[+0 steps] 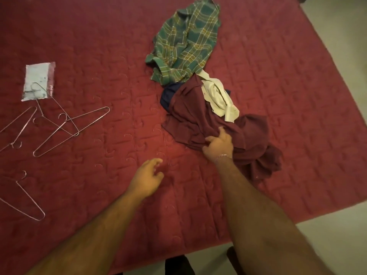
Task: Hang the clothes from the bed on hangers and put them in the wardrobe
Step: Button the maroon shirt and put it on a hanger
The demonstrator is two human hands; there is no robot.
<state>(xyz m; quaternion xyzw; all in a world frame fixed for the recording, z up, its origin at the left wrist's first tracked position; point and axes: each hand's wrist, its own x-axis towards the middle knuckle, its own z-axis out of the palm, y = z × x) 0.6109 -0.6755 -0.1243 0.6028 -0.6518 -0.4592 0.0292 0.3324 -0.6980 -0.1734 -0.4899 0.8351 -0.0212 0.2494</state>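
**So, grabbing the maroon shirt**

Right hand grips the crumpled maroon cotton shirt on the red quilted bedspread. Left hand hovers open, fingers relaxed. Green plaid shirt lies at 12 o'clock, thin wire hangers at 9.

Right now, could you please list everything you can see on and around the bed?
green plaid shirt: one, green and yellow, far middle of bed.
maroon garment: one, maroon, nearest of the pile.
cream shirt: one, on the maroon garment.
navy garment: one, mostly buried.
wire hangers: at least four, silvery, left.
plastic packet: one, pale, under a hanger hook.
bedspread: one, red quilted.
right hand: grip on maroon garment.
left hand: open, above bedspread.
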